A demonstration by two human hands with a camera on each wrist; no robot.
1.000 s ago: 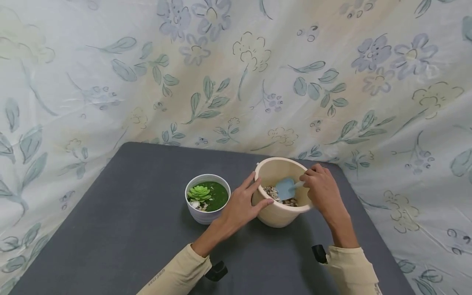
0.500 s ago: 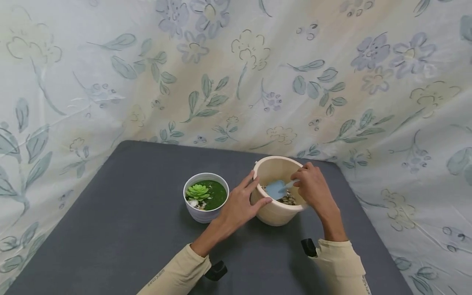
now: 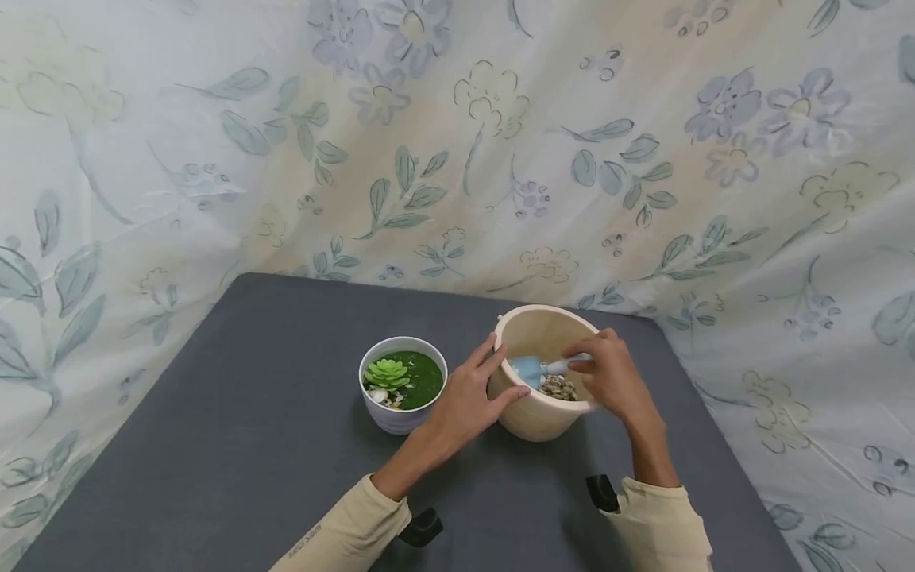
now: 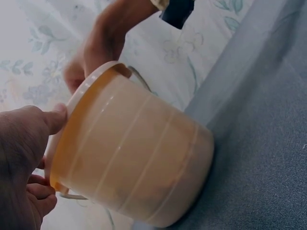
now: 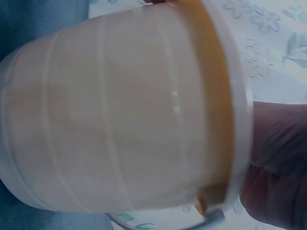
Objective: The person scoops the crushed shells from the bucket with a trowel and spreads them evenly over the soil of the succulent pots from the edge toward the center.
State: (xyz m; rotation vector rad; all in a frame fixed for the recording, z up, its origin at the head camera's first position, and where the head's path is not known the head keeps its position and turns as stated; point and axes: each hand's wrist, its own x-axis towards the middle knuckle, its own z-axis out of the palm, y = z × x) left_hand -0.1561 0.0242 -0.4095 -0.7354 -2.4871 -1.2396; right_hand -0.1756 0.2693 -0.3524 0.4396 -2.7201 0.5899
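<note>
Left hand (image 3: 465, 401), fingers spread, grips one bucket (image 3: 536, 421); right hand (image 3: 612, 373), fingers pinching one scoop (image 3: 529, 369) inside; one pot (image 3: 389, 419) nearby!

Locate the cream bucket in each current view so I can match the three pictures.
Head: the cream bucket is just right of and below centre, with the left hand at its rim.
Left wrist: the cream bucket spans the left and middle, rim at left, base toward lower right.
Right wrist: the cream bucket fills the left and middle, rim toward the right.
Shared landmark: the floral cloth.
</note>
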